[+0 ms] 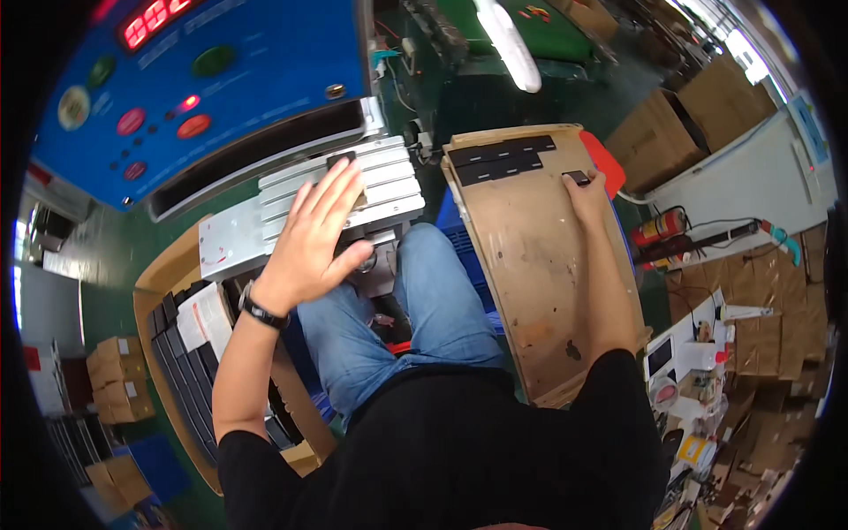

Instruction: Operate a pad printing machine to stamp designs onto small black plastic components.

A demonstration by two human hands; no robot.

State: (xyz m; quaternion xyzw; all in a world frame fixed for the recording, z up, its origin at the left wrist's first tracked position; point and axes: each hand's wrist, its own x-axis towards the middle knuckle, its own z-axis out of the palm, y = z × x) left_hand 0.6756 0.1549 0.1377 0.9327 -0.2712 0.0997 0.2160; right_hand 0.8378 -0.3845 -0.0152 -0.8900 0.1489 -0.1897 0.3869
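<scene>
My left hand [314, 230] lies over the slotted silver metal bed [395, 171], fingers stretched out, fingertips at a small dark piece [340, 160] that they partly hide. My right hand [590, 201] is closed on a small black rectangular piece [579, 177] above the right part of a worn tan board [530, 283]. Several flat black pieces [495, 159] lie in rows along the board's far end.
A blue control panel [247, 79] stands beyond the metal bed. An open cardboard box [146, 327] with long dark items is at my left. A red fire extinguisher [662, 231], stacked cartons [654, 132] and a cluttered surface are at my right. A green surface [565, 35] is farther back.
</scene>
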